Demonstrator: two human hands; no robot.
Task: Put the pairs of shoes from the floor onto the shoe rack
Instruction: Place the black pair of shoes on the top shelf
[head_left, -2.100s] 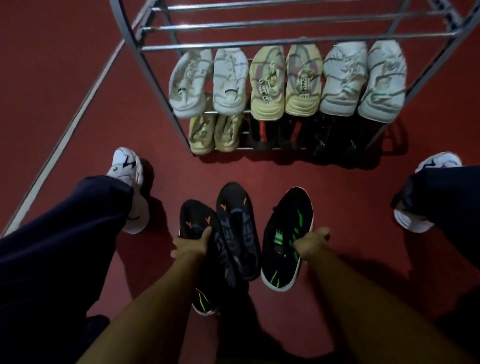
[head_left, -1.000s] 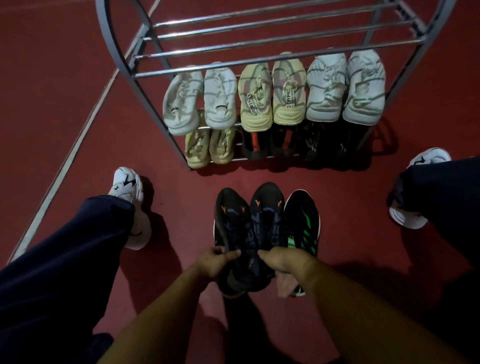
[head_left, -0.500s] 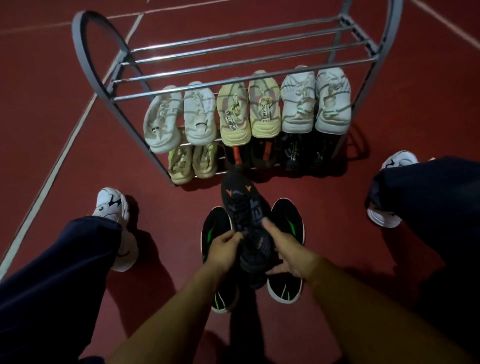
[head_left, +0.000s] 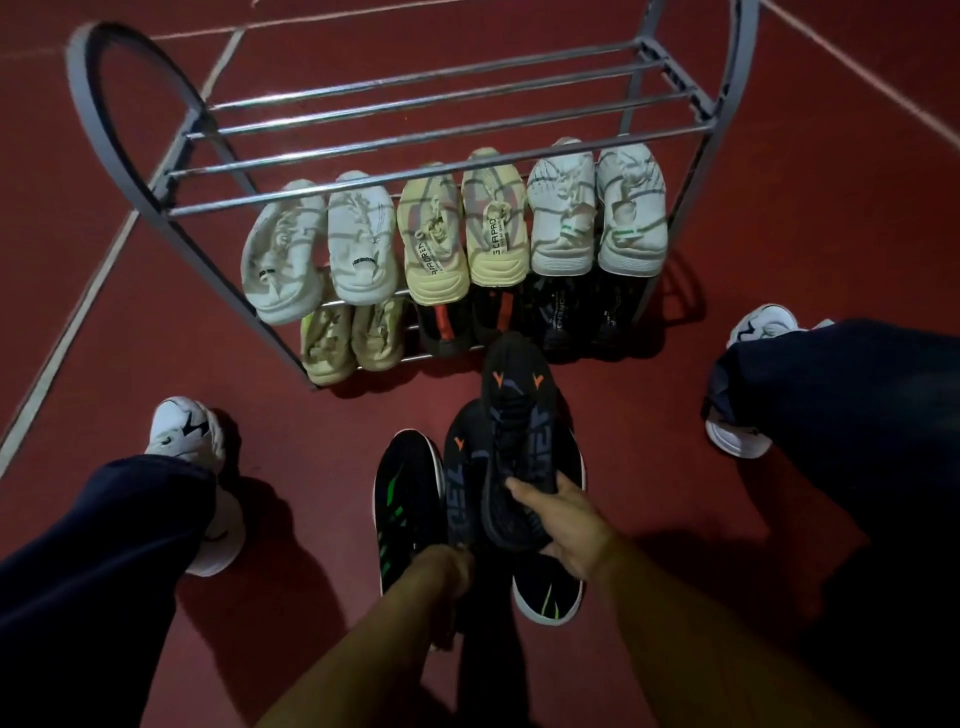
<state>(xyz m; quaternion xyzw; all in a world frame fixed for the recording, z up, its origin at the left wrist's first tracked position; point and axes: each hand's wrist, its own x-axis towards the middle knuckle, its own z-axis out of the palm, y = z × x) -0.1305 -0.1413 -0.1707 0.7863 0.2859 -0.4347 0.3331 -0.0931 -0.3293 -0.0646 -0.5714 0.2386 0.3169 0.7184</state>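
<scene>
Right hand (head_left: 563, 525): my fingers are wrapped around the heel end of a black knit sneaker with orange chevron marks (head_left: 519, 415), thumb on its inner side, toe pointing away from me toward the rack and raised above the floor. Left hand (head_left: 444, 569): closed on the heel of the matching black sneaker with an orange mark (head_left: 462, 478), which lies just beside the first and lower down; the exact finger placement is hidden by my wrist.

Beneath and beside the held pair, two black sneakers with green stripes and white soles rest on the dark red floor (head_left: 779, 234): one (head_left: 405, 493) to the left of my left hand, one (head_left: 545, 597) partly covered by my right hand.

Ahead stands a grey metal tube shoe rack with arched ends (head_left: 441, 137). Its top tier of bars carries nothing. The middle tier holds three pairs, heels toward me: white sneakers (head_left: 322, 244) at left, cream-yellow sneakers (head_left: 462, 228) in the centre, white sneakers with green tabs (head_left: 597, 208) at right. The bottom tier holds a pale yellow pair (head_left: 353, 338) at left and dark pairs (head_left: 519, 312) whose detail is too dim to tell.

My legs in dark navy trousers (head_left: 104, 545) flank the work area, with my white trainers (head_left: 192, 431) planted on the floor either side.
</scene>
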